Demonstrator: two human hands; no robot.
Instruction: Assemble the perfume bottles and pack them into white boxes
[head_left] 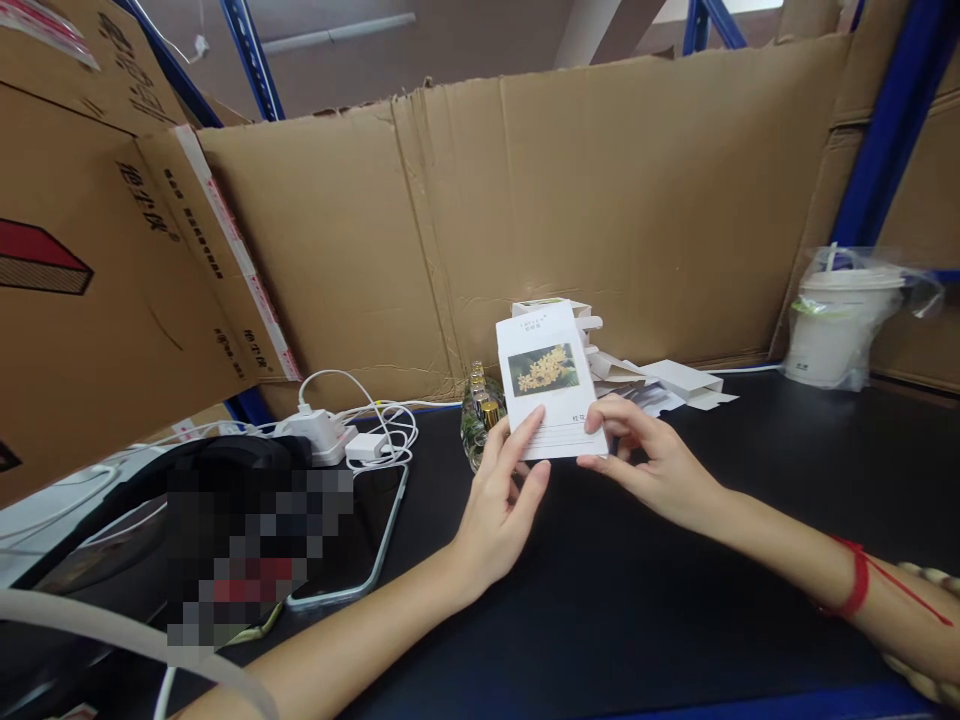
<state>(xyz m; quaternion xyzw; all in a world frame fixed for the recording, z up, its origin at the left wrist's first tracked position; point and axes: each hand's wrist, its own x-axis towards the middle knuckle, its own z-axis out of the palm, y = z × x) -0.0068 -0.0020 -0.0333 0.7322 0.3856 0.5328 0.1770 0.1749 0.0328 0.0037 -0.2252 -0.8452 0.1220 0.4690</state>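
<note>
A flat white carton (546,370) with a picture of yellow flowers and printed lines faces me, tilted slightly, above the black tabletop. At its lower left edge is my left hand (491,510), its index finger lying on the printed face and its thumb below the bottom edge. My right hand (652,462) pinches the lower right corner between thumb and fingers. Just behind and left of the carton stand small glass bottles with gold and silver caps (490,414), partly hidden by it. More white cartons (679,380), some flattened, lie behind to the right.
A tablet-like device (360,530), a white charger with coiled cable (367,447) and a black bag (247,460) lie on the left. A lidded white cup in a plastic bag (832,330) stands at back right. Cardboard walls (637,200) enclose the black table (675,620).
</note>
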